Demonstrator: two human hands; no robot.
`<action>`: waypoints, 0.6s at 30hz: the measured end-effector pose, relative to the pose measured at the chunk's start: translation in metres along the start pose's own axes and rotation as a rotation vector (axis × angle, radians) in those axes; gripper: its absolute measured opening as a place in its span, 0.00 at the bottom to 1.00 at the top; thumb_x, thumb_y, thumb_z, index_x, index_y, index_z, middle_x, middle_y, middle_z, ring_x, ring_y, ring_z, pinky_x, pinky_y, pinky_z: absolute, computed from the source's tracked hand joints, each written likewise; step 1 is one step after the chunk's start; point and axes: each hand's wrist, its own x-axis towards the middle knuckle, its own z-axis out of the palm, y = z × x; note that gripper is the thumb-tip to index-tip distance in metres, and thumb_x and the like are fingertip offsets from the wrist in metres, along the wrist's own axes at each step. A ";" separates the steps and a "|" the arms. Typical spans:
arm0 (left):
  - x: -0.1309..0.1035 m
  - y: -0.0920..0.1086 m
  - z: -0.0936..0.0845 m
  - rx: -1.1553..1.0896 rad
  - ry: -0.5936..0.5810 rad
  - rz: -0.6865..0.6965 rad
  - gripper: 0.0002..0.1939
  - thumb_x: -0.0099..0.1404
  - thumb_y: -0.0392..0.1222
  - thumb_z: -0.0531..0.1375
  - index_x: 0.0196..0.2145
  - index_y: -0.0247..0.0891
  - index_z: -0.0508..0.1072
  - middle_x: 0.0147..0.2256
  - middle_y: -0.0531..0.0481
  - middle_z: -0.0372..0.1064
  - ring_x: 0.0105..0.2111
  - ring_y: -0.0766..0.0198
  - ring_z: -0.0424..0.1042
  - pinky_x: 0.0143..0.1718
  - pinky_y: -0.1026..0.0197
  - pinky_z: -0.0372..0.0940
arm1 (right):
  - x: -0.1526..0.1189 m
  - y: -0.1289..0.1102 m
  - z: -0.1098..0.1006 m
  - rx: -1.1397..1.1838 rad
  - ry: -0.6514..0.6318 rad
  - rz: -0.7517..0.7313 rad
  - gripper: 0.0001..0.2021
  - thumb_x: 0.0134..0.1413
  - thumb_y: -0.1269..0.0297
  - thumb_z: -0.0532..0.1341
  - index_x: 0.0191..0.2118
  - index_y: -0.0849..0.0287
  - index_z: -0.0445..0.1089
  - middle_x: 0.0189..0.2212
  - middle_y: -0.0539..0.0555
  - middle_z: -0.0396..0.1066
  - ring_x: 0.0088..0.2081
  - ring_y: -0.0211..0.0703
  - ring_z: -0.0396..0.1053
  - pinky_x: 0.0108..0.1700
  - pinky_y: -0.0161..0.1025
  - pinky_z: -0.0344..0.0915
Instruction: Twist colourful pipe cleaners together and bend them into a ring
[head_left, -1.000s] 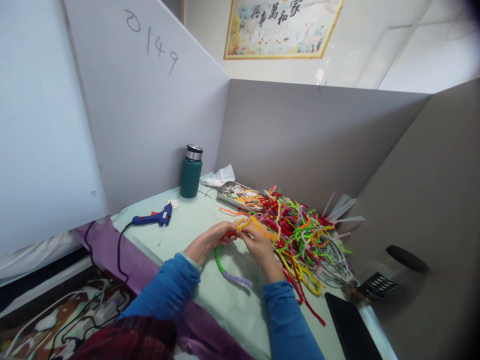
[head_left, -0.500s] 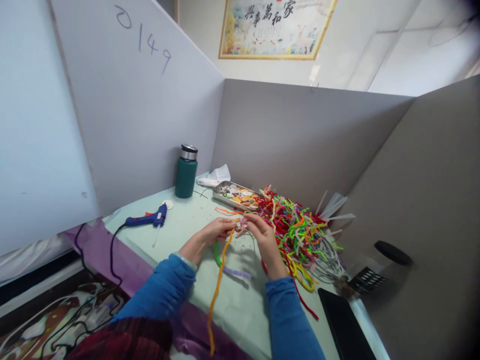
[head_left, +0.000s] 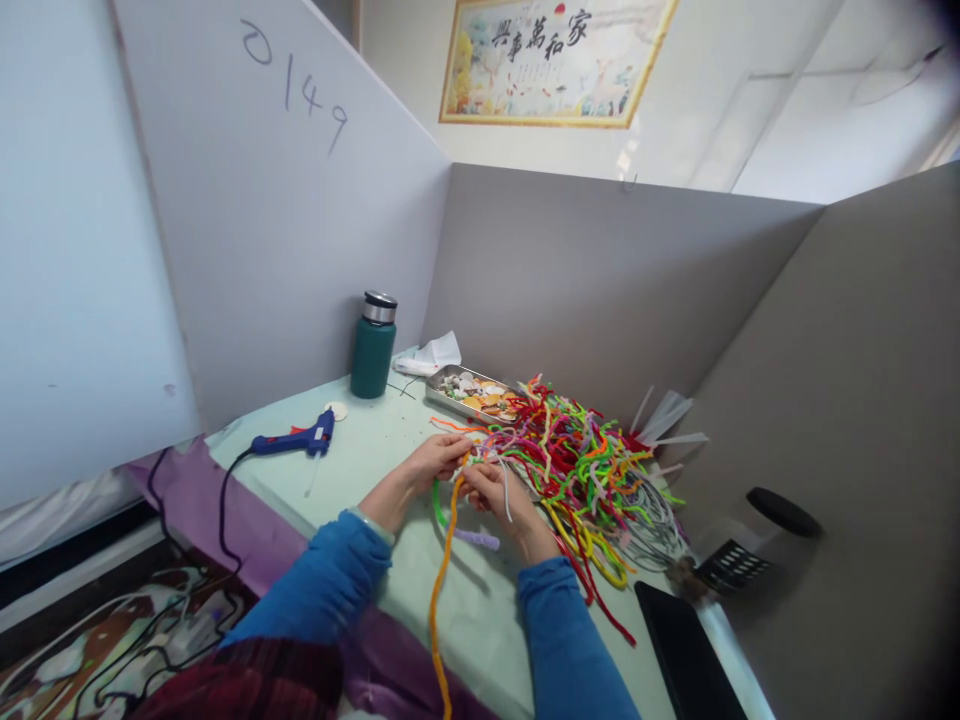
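My left hand (head_left: 435, 460) is closed, its fingertips pinching the upper part of an orange fuzzy stem (head_left: 444, 590) that hangs down past the table edge. Close beside it, my right hand (head_left: 491, 492) is closed on the same stem, slightly lower. A thin grey stem (head_left: 507, 490) curves over the right hand's fingers. Below the hands a green stem (head_left: 439, 503) and a light purple stem (head_left: 477, 540) show, partly covered. Exactly how the pieces join between my fingertips is too small to tell.
A glue gun (head_left: 296, 438) lies at the left, near a green bottle (head_left: 373, 348). A metal tray (head_left: 442, 398) of small discs stands behind my hands. Right of them spreads a pile of coloured stems (head_left: 592, 460), with a black flat object (head_left: 686, 650) nearer me.
My right hand has moved down and slightly left, onto the orange stem below my left fingertips. The orange stem's hanging end has swung right. The grey stem now drapes over my right hand.
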 end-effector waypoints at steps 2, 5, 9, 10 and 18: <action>0.000 0.000 0.000 -0.026 0.017 -0.006 0.20 0.52 0.54 0.64 0.27 0.34 0.64 0.15 0.62 0.48 0.13 0.80 0.41 0.15 0.68 0.34 | 0.001 0.003 0.001 0.062 -0.005 0.009 0.16 0.41 0.53 0.66 0.24 0.62 0.68 0.17 0.48 0.67 0.16 0.28 0.56 0.20 0.30 0.51; 0.001 0.000 -0.001 -0.069 0.011 -0.021 0.20 0.52 0.53 0.64 0.26 0.34 0.64 0.17 0.60 0.52 0.13 0.80 0.42 0.15 0.69 0.33 | 0.002 0.005 0.002 0.152 0.014 0.053 0.14 0.40 0.56 0.67 0.23 0.62 0.67 0.18 0.48 0.68 0.18 0.30 0.59 0.21 0.30 0.53; 0.001 0.001 -0.002 -0.123 0.004 -0.058 0.21 0.53 0.56 0.61 0.24 0.34 0.62 0.18 0.59 0.52 0.13 0.80 0.41 0.14 0.69 0.33 | 0.003 0.005 0.003 0.212 0.021 0.123 0.15 0.38 0.56 0.67 0.23 0.61 0.64 0.18 0.50 0.70 0.17 0.30 0.59 0.21 0.30 0.52; 0.001 0.002 -0.002 -0.133 0.007 -0.065 0.22 0.54 0.57 0.60 0.24 0.34 0.62 0.18 0.59 0.52 0.13 0.80 0.41 0.14 0.70 0.33 | 0.003 0.005 0.003 0.219 0.024 0.127 0.15 0.38 0.56 0.67 0.23 0.61 0.64 0.18 0.50 0.70 0.17 0.30 0.59 0.21 0.30 0.52; 0.000 0.003 0.003 -0.015 0.056 0.002 0.18 0.52 0.52 0.64 0.26 0.36 0.62 0.16 0.63 0.47 0.12 0.79 0.41 0.13 0.70 0.34 | 0.002 0.005 0.002 0.213 0.050 0.122 0.14 0.37 0.57 0.67 0.24 0.61 0.65 0.18 0.50 0.69 0.18 0.32 0.62 0.21 0.30 0.53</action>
